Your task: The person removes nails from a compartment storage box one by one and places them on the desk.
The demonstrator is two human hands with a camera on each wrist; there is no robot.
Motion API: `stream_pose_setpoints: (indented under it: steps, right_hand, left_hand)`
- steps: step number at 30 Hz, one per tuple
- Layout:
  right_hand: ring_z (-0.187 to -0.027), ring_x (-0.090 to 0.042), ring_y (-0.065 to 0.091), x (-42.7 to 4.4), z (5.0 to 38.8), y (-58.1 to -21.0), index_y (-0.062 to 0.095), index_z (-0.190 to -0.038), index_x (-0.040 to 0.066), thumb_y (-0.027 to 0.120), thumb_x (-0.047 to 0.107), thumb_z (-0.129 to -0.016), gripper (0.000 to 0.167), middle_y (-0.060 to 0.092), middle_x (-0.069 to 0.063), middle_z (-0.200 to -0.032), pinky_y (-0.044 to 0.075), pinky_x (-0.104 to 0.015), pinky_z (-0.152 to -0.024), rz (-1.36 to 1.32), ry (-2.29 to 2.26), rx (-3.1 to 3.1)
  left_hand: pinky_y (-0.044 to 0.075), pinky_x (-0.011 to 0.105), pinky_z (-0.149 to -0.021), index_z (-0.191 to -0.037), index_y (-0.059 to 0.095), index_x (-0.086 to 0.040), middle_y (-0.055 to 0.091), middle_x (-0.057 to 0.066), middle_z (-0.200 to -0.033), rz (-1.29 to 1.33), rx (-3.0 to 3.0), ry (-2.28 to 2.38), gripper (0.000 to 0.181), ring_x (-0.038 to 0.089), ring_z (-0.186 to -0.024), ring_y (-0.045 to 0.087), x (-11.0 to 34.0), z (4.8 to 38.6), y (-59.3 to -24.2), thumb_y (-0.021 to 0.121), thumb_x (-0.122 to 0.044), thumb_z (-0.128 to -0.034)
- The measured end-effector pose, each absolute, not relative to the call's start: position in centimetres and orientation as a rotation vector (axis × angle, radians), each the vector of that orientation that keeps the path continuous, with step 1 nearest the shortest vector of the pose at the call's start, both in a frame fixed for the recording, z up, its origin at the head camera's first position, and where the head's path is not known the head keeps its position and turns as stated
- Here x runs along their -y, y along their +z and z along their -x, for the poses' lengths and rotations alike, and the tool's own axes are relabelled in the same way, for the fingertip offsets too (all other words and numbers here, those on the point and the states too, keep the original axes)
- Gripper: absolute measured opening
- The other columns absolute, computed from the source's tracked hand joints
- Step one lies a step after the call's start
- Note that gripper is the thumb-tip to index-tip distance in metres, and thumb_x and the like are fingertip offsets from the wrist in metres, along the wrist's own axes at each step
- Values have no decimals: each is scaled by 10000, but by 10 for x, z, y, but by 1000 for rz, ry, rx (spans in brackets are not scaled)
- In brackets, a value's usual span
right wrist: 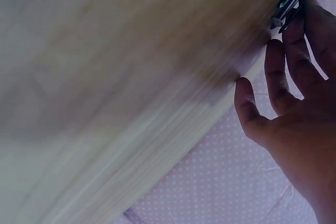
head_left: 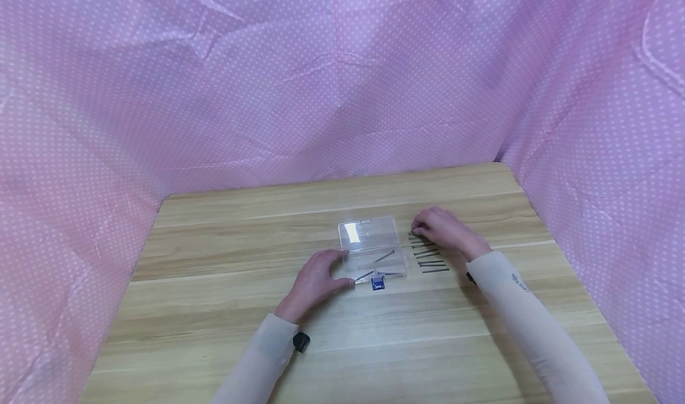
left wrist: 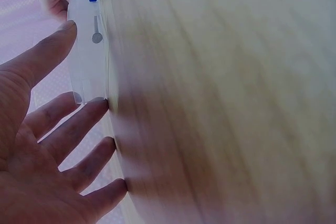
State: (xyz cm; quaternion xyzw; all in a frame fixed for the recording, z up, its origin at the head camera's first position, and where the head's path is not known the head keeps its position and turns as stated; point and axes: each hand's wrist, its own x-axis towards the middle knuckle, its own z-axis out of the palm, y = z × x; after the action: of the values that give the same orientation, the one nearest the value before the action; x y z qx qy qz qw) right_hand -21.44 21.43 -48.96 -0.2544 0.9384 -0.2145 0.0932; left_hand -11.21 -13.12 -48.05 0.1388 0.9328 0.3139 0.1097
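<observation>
A clear plastic box (head_left: 349, 266) lies with its lid (head_left: 369, 234) folded back. Inside it are a few loose metal nails (head_left: 385, 256); one nail (left wrist: 97, 37) shows its flat round head through the wall in the left wrist view. My left hand (head_left: 317, 277) holds the box's left end, thumb at the front corner and index finger near the hinge. To the right of the box, several nails (head_left: 430, 263) lie in a rough column. At the far end of that column, my right hand (head_left: 443, 230) pinches a nail by its head end; the thumb is hidden in the right wrist view.
A blue latch (head_left: 377, 283) hangs at the box's front edge. The wooden table (head_left: 225, 255) spreads around the box, its far edge against a pink dotted cloth (head_left: 257, 94) that also rises on both sides. A black band (head_left: 301, 341) sits at the left wrist.
</observation>
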Motion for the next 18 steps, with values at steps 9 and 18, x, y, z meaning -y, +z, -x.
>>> stream_pose_setpoints:
  steps: [9, 18]
  right_hand:
    - [-1120, -356, 614, -213, 213, -489, 763, -1013, 139, 708, 151, -980, 66, 729, -53, -1055, 466, -623, -1000, 732, -607, -2797]
    - [-1117, -352, 612, -212, 213, -489, 761, -1004, 143, 713, 150, -977, 56, 723, -45, -1042, 464, -608, -1002, 724, -613, -2797]
  left_hand:
    - [376, 536, -1178, -1441, 606, -134, 596, 125, -1451, -401, -2739, 912, 715, 354, -1392, 485, 131, 112, -481, 871, -386, -827]
    - [383, 536, -1173, -1438, 611, -138, 600, 124, -1446, -395, -2742, 908, 711, 351, -1389, 489, 130, 112, -481, 875, -382, -825]
